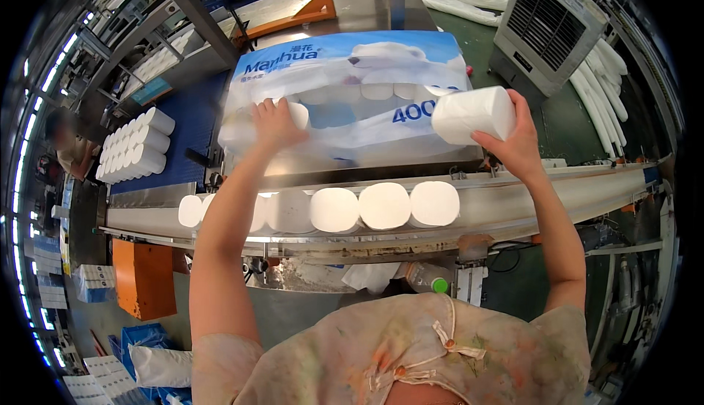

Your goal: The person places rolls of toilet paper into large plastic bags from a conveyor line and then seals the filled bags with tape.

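White paper shows through the large blue-and-white printed plastic bag (352,132): several rolls sit behind its middle, but the film hides how many. From here, the work looks partway along. A smooth white cylindrical paper roll (469,118) is clamped between the thumb and fingers of the right hand (519,140), at the bag's right end. The left hand (277,125) lies over another white roll (299,115) at the left; blur hides whether it grips. A row of white rolls (385,205) remains on the pale conveyor (506,198), with a stacked white block (136,147) on the blue belt (192,123).
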`<state>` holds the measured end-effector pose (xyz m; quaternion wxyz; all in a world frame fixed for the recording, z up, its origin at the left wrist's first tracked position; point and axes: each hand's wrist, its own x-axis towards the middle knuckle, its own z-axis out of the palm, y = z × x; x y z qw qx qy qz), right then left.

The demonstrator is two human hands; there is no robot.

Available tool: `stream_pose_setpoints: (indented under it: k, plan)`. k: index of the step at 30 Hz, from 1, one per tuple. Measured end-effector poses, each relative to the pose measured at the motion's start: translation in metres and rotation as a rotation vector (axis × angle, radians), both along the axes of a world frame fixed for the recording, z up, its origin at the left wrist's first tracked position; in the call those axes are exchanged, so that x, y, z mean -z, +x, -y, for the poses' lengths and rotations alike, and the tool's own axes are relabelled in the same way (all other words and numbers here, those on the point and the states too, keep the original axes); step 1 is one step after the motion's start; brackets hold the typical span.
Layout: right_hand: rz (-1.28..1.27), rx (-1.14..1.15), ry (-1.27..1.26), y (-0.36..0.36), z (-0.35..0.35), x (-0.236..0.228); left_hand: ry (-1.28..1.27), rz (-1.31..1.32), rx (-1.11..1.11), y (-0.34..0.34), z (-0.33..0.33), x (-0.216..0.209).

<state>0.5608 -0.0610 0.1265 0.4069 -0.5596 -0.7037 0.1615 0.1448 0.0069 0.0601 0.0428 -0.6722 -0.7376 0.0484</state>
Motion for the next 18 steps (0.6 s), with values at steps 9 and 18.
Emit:
stream_pose_setpoints:
  k: [9,18]
  plan:
    - [0.312,-0.159,-0.168,0.088,0.069,0.028,0.138,0.298,0.046,0.043,0.009,-0.016]
    - [0.618,-0.134,-0.377,0.162,0.066,0.025,-0.285,1.151,0.212,0.271,0.092,-0.08]
